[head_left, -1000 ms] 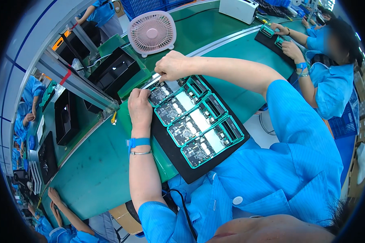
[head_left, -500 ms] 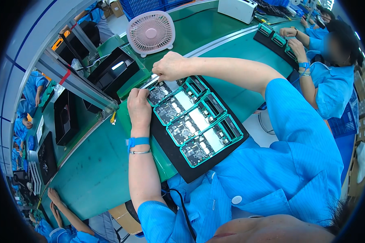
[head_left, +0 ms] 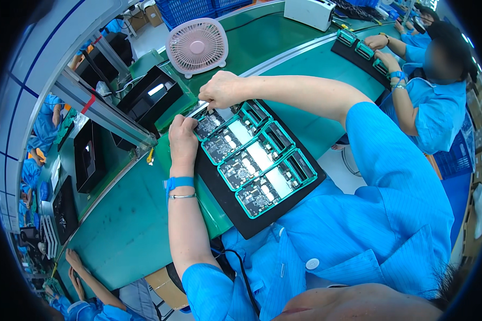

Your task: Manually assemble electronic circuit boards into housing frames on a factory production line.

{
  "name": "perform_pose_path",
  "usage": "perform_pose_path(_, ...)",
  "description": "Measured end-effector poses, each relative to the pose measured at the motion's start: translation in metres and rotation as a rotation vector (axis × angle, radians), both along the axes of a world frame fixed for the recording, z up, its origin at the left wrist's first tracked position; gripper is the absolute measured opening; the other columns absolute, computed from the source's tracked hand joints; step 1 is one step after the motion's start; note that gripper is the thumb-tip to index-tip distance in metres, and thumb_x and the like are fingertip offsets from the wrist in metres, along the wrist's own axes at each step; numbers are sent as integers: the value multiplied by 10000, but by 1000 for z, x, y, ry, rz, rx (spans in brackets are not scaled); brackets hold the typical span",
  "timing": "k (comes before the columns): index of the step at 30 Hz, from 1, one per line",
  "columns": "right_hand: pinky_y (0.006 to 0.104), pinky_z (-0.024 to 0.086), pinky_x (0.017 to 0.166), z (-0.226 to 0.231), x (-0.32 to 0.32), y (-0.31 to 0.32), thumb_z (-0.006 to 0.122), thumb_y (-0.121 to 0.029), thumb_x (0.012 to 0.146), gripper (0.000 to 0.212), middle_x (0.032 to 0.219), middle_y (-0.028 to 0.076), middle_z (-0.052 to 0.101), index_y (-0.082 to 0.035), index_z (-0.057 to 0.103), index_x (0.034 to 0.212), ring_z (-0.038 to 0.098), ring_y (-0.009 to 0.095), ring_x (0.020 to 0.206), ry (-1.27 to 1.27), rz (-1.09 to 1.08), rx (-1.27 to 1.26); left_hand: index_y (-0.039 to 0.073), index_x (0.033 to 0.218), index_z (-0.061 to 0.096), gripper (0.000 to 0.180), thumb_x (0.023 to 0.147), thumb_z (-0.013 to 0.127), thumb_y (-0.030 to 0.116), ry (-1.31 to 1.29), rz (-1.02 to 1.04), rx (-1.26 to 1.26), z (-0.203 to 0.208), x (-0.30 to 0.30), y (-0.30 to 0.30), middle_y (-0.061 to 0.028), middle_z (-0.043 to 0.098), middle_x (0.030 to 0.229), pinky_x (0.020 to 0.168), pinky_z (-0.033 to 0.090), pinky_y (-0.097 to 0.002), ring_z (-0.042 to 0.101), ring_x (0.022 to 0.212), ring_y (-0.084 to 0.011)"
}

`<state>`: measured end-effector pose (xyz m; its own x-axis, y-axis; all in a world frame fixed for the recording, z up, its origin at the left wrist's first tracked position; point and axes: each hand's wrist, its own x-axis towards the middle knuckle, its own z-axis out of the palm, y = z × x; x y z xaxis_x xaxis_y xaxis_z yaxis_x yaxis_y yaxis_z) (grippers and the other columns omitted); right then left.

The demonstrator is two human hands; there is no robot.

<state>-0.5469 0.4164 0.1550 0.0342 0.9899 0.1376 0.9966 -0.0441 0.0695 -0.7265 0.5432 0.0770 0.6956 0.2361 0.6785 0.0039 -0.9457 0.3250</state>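
Note:
Several teal-framed device housings with circuit boards (head_left: 254,199) lie in a row on a black pad (head_left: 227,211), open side up. My left hand (head_left: 183,140) is at the far left corner of the farthest housing (head_left: 211,123), its fingers curled inward against the edge. My right hand (head_left: 222,90) reaches across to that housing's far end, thumb and fingers pinched together near a thin silvery strip (head_left: 199,110). Whether the strip is held is hidden by the fingers. A blue wrist strap (head_left: 181,182) and a bracelet circle my left wrist.
A pink fan (head_left: 197,47) stands beyond my hands. Black open trays (head_left: 144,99) and a metal post (head_left: 104,115) are to the left. Along the green bench (head_left: 128,214), a co-worker at right handles similar teal housings (head_left: 364,51); another person's hands (head_left: 80,267) rest at lower left.
Both hands stay at the farthest housing, and the silvery strip between them shows more now. The whole view has shifted slightly. The co-worker's hands at right moved a little.

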Motion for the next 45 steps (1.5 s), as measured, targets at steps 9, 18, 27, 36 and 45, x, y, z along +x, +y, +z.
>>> perform_pose_path(9, 429, 515, 646, 1, -1, -17, 752, -378, 812, 288, 837, 28, 659, -113, 641, 787, 680, 284, 771, -6, 55, 160, 5, 883, 672, 46, 854, 689, -27, -28, -97, -83, 9, -18, -11, -132, 584, 839, 682, 506, -356, 628, 787, -290)
perform_pose_path(18, 420, 503, 607, 5, -35, -58, 764, -367, 811, 322, 786, 33, 652, -89, 620, 736, 674, 283, 741, 115, 55, 120, 10, 930, 663, 106, 855, 686, -61, -104, -103, -218, 11, -50, -49, -121, 585, 868, 686, 515, -371, 624, 790, -287)
perform_pose_path(27, 435, 513, 620, -3, -36, -52, 768, -376, 803, 313, 776, 50, 670, -94, 647, 742, 680, 299, 731, 117, -51, 34, 33, 913, 674, 110, 839, 677, -48, -30, -87, -75, 5, -50, -50, -113, 591, 859, 702, 515, -384, 624, 803, -296)
perform_pose_path(36, 442, 506, 610, -2, -38, -52, 768, -389, 802, 331, 777, 46, 674, -93, 637, 730, 680, 301, 733, 79, -1, 22, 56, 877, 675, 140, 792, 658, -54, -16, -86, -32, 6, -51, -47, -100, 575, 837, 698, 503, -403, 610, 793, -303)
perform_pose_path(45, 438, 506, 616, 0, -42, -54, 752, -350, 828, 294, 804, 39, 661, -91, 626, 766, 677, 290, 736, 92, 41, 26, 37, 878, 673, 116, 815, 663, -59, -9, -82, -31, 5, -53, -48, -104, 582, 836, 695, 506, -387, 619, 792, -292)
